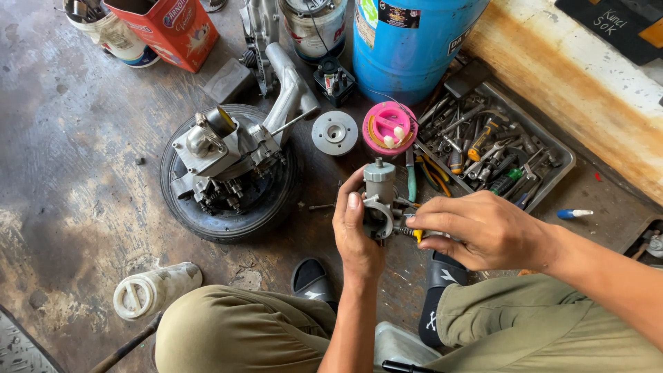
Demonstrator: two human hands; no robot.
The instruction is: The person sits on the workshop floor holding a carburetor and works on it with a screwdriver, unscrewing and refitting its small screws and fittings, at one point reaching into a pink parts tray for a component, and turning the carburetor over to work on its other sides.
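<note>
Stained floor — left hand grips carburetor upright; right hand pinches yellow-handled screwdriver against it.

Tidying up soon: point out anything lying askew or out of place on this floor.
A white plastic bottle lies tipped on its side by the knee, and a blue-handled screwdriver sits loose on the floor outside the tool tray.

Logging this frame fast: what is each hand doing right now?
Left hand: closed around the grey carburetor.
Right hand: fingers pinched on a yellow-handled tool at the carburetor.
</note>
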